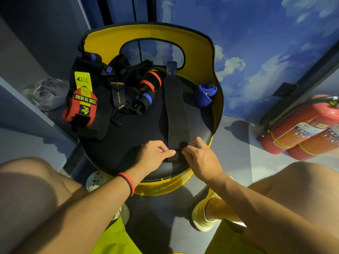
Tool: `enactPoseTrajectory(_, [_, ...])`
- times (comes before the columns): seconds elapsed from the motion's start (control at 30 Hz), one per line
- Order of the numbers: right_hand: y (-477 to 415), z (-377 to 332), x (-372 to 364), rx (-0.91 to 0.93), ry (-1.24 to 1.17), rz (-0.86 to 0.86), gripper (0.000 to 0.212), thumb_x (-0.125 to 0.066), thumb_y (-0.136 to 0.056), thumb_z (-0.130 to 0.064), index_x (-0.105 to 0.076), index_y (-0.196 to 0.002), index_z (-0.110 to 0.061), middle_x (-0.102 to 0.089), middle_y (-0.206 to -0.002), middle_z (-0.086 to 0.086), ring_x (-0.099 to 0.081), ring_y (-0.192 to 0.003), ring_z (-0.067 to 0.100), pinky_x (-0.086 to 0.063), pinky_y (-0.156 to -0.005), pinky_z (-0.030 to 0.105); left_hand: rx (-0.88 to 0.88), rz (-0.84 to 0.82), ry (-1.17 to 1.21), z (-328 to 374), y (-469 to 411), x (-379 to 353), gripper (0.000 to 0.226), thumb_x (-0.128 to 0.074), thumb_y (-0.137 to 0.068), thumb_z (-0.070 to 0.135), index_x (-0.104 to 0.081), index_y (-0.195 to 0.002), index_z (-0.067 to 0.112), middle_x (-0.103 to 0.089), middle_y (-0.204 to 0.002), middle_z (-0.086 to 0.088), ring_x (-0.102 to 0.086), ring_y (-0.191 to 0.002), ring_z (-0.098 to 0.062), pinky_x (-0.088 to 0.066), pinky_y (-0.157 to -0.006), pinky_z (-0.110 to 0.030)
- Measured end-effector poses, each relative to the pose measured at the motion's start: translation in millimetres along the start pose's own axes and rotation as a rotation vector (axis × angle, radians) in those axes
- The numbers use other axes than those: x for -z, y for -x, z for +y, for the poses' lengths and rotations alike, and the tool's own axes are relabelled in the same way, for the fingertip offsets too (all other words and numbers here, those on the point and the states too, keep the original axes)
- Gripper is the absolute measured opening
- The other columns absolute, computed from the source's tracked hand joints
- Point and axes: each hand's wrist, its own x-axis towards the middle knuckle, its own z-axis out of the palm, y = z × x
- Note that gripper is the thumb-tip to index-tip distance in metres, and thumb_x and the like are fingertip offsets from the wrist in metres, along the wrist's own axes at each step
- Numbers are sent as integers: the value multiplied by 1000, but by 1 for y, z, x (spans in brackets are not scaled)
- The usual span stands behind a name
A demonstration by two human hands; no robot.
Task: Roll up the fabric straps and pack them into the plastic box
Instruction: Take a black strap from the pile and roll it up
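Lengthwise on the round black cushioned seat (135, 131) of a yellow chair lies a long flat black fabric strap (176, 107). The left hand (154, 153) and the right hand (200, 157) both pinch its near end with curled fingers (169, 152). A rolled blue fabric strap (206, 96) rests at the seat's right edge, a heap of black, red and yellow straps (102, 96) covers its left side, and the clear plastic box (45, 94) sits left of the chair.

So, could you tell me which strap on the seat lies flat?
The long black strap, stretched straight along the seat, left hand and right hand pinching its near end; the others are rolled or bunched.
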Motion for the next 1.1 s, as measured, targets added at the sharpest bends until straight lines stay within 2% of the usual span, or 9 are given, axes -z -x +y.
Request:
enactPoseTrajectory(0.13, [3,-7,0,-77,90,-47,44,-47,-102,-47,-75,-118,-17,-54,-134,7,-57,-117,26,-59,-93,38,24,90,-41,4,-3,-6,24,-81,-84,44,-76,-81,20,-68,-91,6,-64,-86,-13,-42,-62,-24])
enactPoseTrajectory(0.2, [2,-14,0,-127,80,-65,37,-51,-103,-41,-73,-122,-17,-57,-137,10,-55,-122,31,-52,-101,40,3,156,-40,3,-3,-10,23,-83,-82,40,-78,-81,18,-60,-107,5,-60,-98,-12,-43,-73,-23])
enactPoseTrajectory(0.37, [-3,-23,3,-165,47,-152,40,-40,-108,-37,-67,-129,-17,-60,-131,7,-54,-117,30,-49,-101,38,-33,208,31,-1,0,-23,21,-83,-83,35,-79,-82,15,-67,-121,2,-65,-109,-17,-56,-88,-34])
enactPoseTrajectory(0.47, [-7,-24,2,-161,52,-209,40,-39,-108,-37,-64,-132,-17,-58,-131,5,-54,-116,30,-51,-101,38,-28,233,100,-2,5,-27,16,-81,-86,33,-79,-89,17,-71,-118,2,-67,-103,-16,-54,-82,-28])
enactPoseTrajectory(0.6, [-13,-24,4,-122,50,-242,42,-38,-108,-36,-55,-143,-19,-57,-140,7,-53,-117,30,-49,-103,40,11,263,153,-3,7,-27,13,-81,-86,35,-79,-93,24,-74,-116,7,-66,-107,-15,-56,-86,-33])
enactPoseTrajectory(0.77, [-13,-25,10,-87,109,-249,41,-33,-108,-41,-49,-142,-24,-58,-139,5,-53,-115,28,-51,-99,38,-13,270,197,-1,1,-27,8,-81,-87,27,-79,-90,21,-69,-103,5,-68,-92,-12,-48,-70,-15])
enactPoseTrajectory(0.87, [-10,-22,9,-63,92,-275,32,-45,-106,-38,-42,-136,-29,-55,-137,6,-51,-113,29,-53,-95,40,-5,279,183,-1,-4,-26,12,-80,-87,28,-80,-93,18,-66,-102,4,-68,-90,-12,-46,-67,-14])
enactPoseTrajectory(0.93, [-7,-20,8,-57,49,-295,43,-61,-100,-28,-42,-138,-31,-47,-145,7,-48,-122,31,-53,-100,40,-5,276,162,-1,-7,-26,10,-80,-88,28,-79,-89,18,-65,-101,3,-66,-89,-13,-45,-65,-14])
enactPoseTrajectory(1.1, [-10,-13,11,-21,22,-176,42,-68,-95,-13,-61,-135,-23,-42,-136,3,-59,-114,29,-61,-88,36,-13,293,146,-2,-10,-25,12,-80,-87,29,-75,-81,20,-61,-103,2,-66,-87,-15,-49,-66,-20])
